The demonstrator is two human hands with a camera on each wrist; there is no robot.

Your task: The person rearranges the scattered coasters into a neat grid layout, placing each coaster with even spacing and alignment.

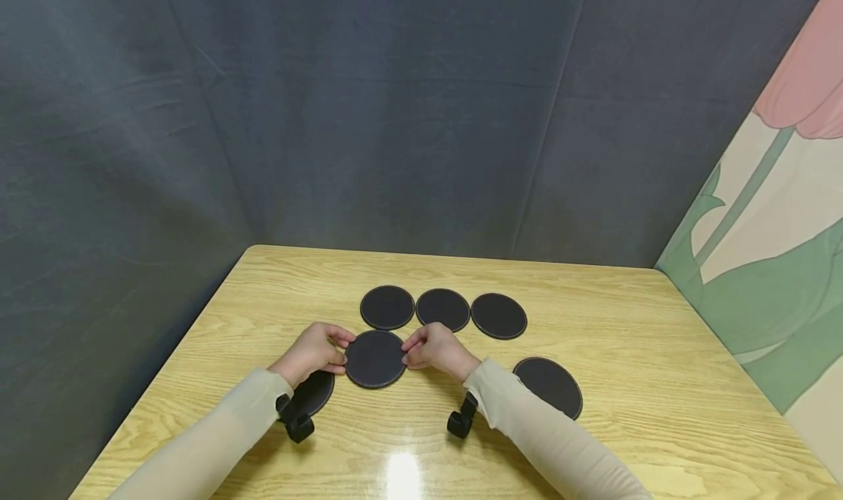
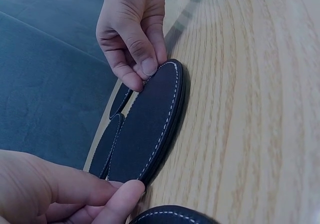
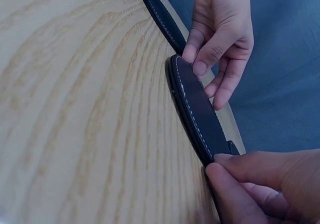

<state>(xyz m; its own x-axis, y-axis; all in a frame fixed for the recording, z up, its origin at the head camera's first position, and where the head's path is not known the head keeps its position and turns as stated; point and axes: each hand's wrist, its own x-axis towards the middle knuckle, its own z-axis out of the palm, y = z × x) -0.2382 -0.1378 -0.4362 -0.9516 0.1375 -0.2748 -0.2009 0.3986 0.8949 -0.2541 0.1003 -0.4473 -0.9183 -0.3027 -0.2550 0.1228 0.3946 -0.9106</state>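
Observation:
Between my two hands is a round black coaster (image 1: 375, 359) with light stitching round its rim. My left hand (image 1: 311, 353) pinches its left edge with thumb and fingers, and my right hand (image 1: 440, 348) grips the right edge the same way. Seen from the left wrist, the coaster (image 2: 145, 119) has a thick side that looks layered, like two discs stacked. In the right wrist view that layered rim (image 3: 187, 109) shows too, close over the table. Another black coaster (image 1: 315, 394) lies partly hidden under my left wrist.
Three black coasters stand in a row behind: a left one (image 1: 387, 307), a middle one (image 1: 443, 308) and a right one (image 1: 499, 315). One more coaster (image 1: 549, 384) lies right of my right forearm. Beyond the wooden table (image 1: 626, 317) hangs a dark curtain (image 1: 395, 119).

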